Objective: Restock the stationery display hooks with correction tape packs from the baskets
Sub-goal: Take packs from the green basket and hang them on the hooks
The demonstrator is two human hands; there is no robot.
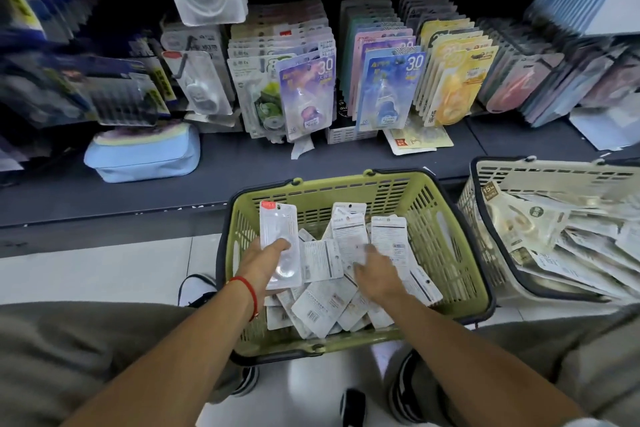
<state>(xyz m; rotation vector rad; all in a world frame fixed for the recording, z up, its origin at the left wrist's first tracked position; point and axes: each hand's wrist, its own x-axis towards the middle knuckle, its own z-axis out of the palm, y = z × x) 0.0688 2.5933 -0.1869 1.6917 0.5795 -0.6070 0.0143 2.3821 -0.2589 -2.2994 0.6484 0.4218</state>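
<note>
Crouched over the green basket (446, 229), the left hand (263, 263) grips a clear correction tape pack (278, 236) — long axis pointing toward the display hooks (183, 61) — while the right hand (375, 276) rests open-fingered on loose packs (322, 308).

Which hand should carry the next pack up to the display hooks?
Left, probably. The left hand already grips a clear pack, raised above the pile in the green basket. The right hand lies among the loose packs and seems to hold nothing.
</note>
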